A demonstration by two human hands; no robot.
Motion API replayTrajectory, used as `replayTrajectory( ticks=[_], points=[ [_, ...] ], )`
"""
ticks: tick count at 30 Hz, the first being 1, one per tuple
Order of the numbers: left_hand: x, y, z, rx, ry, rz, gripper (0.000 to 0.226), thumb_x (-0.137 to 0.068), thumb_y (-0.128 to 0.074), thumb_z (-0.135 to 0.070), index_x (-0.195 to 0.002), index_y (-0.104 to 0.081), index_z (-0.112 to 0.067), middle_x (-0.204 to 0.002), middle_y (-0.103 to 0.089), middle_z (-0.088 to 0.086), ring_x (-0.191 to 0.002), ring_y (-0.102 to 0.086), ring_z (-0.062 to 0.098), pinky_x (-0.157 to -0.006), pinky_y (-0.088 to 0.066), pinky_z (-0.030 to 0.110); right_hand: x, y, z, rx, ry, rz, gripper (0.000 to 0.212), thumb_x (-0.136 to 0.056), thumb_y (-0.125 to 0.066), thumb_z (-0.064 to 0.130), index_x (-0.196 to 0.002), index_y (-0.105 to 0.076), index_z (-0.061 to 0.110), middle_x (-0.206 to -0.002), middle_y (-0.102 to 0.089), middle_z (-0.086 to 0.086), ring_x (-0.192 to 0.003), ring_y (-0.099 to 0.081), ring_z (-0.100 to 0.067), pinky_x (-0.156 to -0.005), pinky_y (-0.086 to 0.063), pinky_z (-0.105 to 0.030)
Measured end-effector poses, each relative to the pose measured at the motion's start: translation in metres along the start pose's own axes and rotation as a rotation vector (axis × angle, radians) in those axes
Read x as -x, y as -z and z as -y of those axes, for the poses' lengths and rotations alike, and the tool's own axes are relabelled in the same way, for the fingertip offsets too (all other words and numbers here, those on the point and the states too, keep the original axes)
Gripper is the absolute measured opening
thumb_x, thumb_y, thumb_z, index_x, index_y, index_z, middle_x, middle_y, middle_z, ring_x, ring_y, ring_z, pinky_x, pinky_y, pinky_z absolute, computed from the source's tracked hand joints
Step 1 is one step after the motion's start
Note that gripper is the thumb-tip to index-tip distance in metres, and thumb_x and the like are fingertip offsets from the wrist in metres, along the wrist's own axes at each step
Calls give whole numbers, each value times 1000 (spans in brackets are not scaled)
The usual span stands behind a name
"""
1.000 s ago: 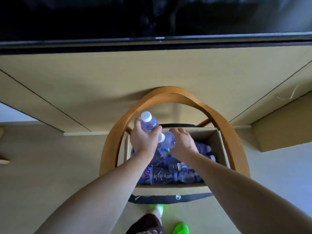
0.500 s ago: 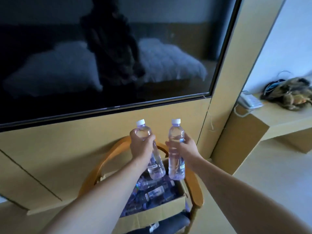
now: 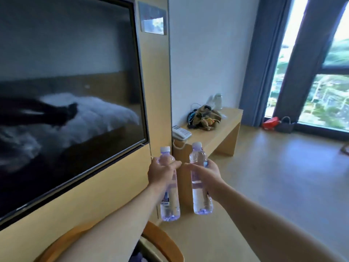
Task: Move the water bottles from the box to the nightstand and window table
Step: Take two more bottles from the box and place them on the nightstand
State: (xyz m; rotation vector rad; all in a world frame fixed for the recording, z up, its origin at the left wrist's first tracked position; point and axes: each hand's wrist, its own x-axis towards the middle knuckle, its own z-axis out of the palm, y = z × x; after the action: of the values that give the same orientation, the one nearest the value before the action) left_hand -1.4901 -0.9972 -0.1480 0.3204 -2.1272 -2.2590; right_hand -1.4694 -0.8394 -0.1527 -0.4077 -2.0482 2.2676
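Left hand (image 3: 162,173) wrapped around upper body of one clear water bottle (image 3: 168,186), fingers curled over its shoulder, white cap up, bottle roughly upright with base tipped slightly right. Right hand (image 3: 207,172) gripping second water bottle (image 3: 200,181) at about mid-height, thumb across the near side, fingers curled round the far side; also upright, white cap on top. Both bottles held in the air side by side, close together but not touching, bases hanging below the hands; blue label partly visible on the left one. Curved wooden chair back (image 3: 160,241) low in view beneath the forearms, dark shape inside it too unclear to identify. Large dark TV screen (image 3: 66,101) on tan wood wall panel (image 3: 153,82) to the left, reflecting a white bed. Beyond the bottles, low wooden desk (image 3: 219,129) against white wall, carrying a white telephone (image 3: 180,132), a heap of brownish bag or clothing (image 3: 204,118) and a white kettle (image 3: 217,101). Tall window (image 3: 321,82) with grey-blue curtain (image 3: 260,63) at right; red item (image 3: 271,122) and small dark basket (image 3: 286,124) on floor below it.
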Motion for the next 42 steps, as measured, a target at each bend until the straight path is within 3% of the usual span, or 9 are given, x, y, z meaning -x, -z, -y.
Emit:
replayTrajectory(
  ticks=[3,6,10,13,23,26,35,39,42],
  points=[
    [5,-46,-7,-10,-17,216,54,-51,-84,-41,-98,-58,-33,-87,-73,-5,-71,-71,13,-53,-61,37,9,42,7,-17,42,-139,63,-54,-95,34,-105,-63,17,-79,-73,-10,-67,-71,-22,-63,-63,-46],
    [23,-95,-8,-5,16,418,64,-51,-83,-36,-109,-60,-21,-91,-72,8,-66,-64,18,-45,-49,28,33,89,10,-48,61,-245,54,-60,-90,32,-102,-64,12,-74,-71,-8,-65,-70,-22,-63,-62,-44],
    [60,-157,0,-80,31,635,65,-54,-83,-34,-113,-61,-19,-99,-71,14,-81,-71,32,-65,-63,48,84,155,9,-46,85,-481,23,-74,-88,22,-82,-69,12,-62,-64,-5,-53,-66,-18,-57,-59,-38],
    [103,-204,8,-135,11,778,64,-57,-84,-36,-114,-57,-23,-104,-70,13,-91,-72,37,-76,-63,58,134,206,6,-59,80,-673,19,-76,-87,18,-77,-68,13,-61,-61,-6,-52,-62,-19,-53,-56,-35],
    [321,-345,43,-171,15,1237,47,-58,-87,-28,-100,-65,-24,-91,-75,12,-68,-76,30,-54,-63,48,332,365,-12,-142,88,-1145,43,-73,-90,21,-102,-70,-4,-76,-73,-12,-64,-73,-26,-55,-61,-41],
    [398,-381,52,-164,50,1366,45,-58,-87,-23,-98,-66,-21,-88,-76,14,-67,-76,34,-56,-62,55,394,414,-17,-103,73,-1293,49,-66,-92,28,-99,-71,-1,-81,-74,-12,-73,-75,-30,-58,-63,-48],
    [629,-456,87,-177,84,1708,36,-73,-84,-12,-103,-63,-14,-85,-73,16,-62,-75,28,-51,-59,40,583,528,-38,-50,-8,-1655,49,-69,-89,46,-99,-69,13,-92,-74,-8,-77,-73,-25,-50,-59,-31],
    [717,-477,103,-215,85,1858,36,-73,-84,-13,-102,-63,-13,-91,-73,21,-66,-74,32,-54,-60,43,656,562,-50,-93,-20,-1808,55,-70,-89,44,-107,-64,12,-103,-70,-10,-89,-71,-27,-51,-57,-29],
    [777,-499,114,-243,79,1966,37,-70,-83,-16,-101,-64,-13,-98,-71,26,-84,-74,45,-64,-62,59,701,587,-60,-105,-18,-1907,47,-69,-91,40,-98,-66,12,-95,-71,-11,-82,-72,-25,-57,-63,-39]
  ],
)
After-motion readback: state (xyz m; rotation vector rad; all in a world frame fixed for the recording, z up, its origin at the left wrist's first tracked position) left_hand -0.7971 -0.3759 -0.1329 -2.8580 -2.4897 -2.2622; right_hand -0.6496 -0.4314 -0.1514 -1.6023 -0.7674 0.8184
